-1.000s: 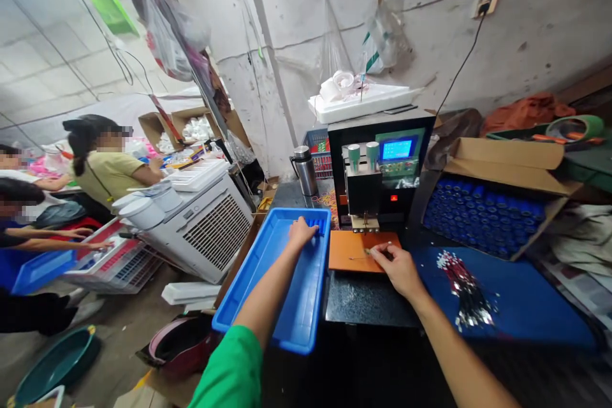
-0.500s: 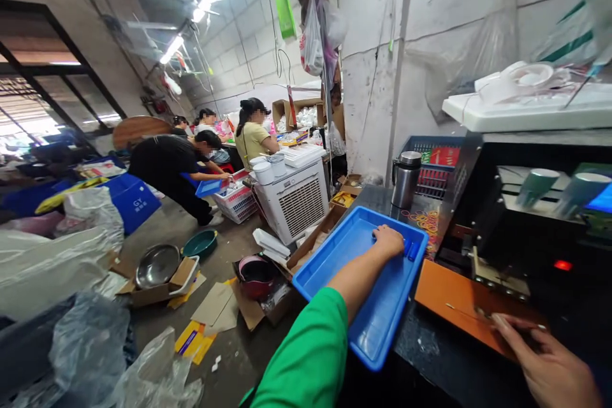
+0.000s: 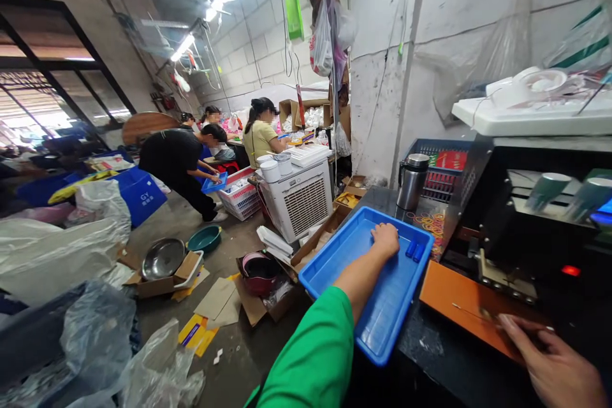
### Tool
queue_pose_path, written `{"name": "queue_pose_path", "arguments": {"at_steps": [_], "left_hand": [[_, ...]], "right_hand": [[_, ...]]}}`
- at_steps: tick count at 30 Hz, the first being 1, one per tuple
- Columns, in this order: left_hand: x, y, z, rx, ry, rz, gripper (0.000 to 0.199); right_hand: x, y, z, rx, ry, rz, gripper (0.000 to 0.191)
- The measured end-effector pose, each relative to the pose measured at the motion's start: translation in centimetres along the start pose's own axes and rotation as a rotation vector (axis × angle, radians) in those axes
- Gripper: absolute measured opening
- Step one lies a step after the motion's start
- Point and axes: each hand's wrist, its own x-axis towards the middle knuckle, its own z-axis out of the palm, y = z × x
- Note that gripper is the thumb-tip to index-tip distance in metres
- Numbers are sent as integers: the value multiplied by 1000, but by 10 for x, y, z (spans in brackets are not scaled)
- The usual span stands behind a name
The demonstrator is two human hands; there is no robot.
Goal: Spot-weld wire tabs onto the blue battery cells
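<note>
My left hand, its fingers curled down and pressed together, is inside the blue tray near the far side; whatever it grips is hidden. Two small dark blue cylinders lie in the tray just right of it. At the lower right, my right hand pinches a thin metal rod, which reaches left over an orange board. Above that board is a metal fixture on the black machine.
A steel flask and rubber bands are behind the tray. Left of it are open cardboard boxes and a white cooler. A person in black bends over a basket; others sit beyond.
The view has shifted slightly. My left hand is a little farther left of the blue cylinders, which show more fully. My right hand keeps its pinch. The bending person's blue tray has moved.
</note>
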Motion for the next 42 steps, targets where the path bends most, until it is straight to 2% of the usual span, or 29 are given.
{"name": "queue_pose_path", "arguments": {"at_steps": [3, 6, 8, 11, 14, 17, 20, 22, 25, 28, 30, 37, 40, 42], "left_hand": [[-4, -16, -6, -127, 71, -6, 33], [-8, -24, -14, -290, 172, 4, 20], [-12, -22, -19, -405, 249, 34, 12], [-22, -7, -23, -573, 320, 101, 8], [-41, 15, -18, -728, 281, 185, 7], [-61, 34, -12, -939, 152, 288, 11], [-76, 48, -5, -1071, 24, 333, 13], [-88, 56, 2, -1046, 37, 325, 12], [-105, 63, 24, -966, 65, 312, 15], [-105, 64, 46, -910, -16, 339, 18], [-102, 63, 54, -882, -22, 328, 20], [-116, 64, 47, -802, -86, 310, 24], [-119, 65, 43, -823, -116, 286, 27], [-119, 64, 41, -839, -124, 295, 29]], "right_hand": [[-4, -7, -4, -8, -79, 126, 46], [-6, -11, -5, 12, -101, 115, 45], [-5, -9, -2, 49, -67, 79, 44], [-4, -5, 3, 173, -13, -12, 44], [-7, -9, 7, 277, 20, -108, 50], [-4, -21, 14, 387, 26, -199, 55], [5, -30, 19, 472, 30, -202, 56], [3, -31, 17, 488, 22, -210, 56], [-11, -25, 7, 428, 21, -190, 51], [-17, -16, -1, 333, 41, -102, 46], [-17, -14, -3, 289, 35, -61, 41], [-20, -14, -14, 292, -45, 81, 35], [-15, 0, -12, 310, -40, 79, 39], [-10, 15, -8, 337, -40, 17, 38]]}}
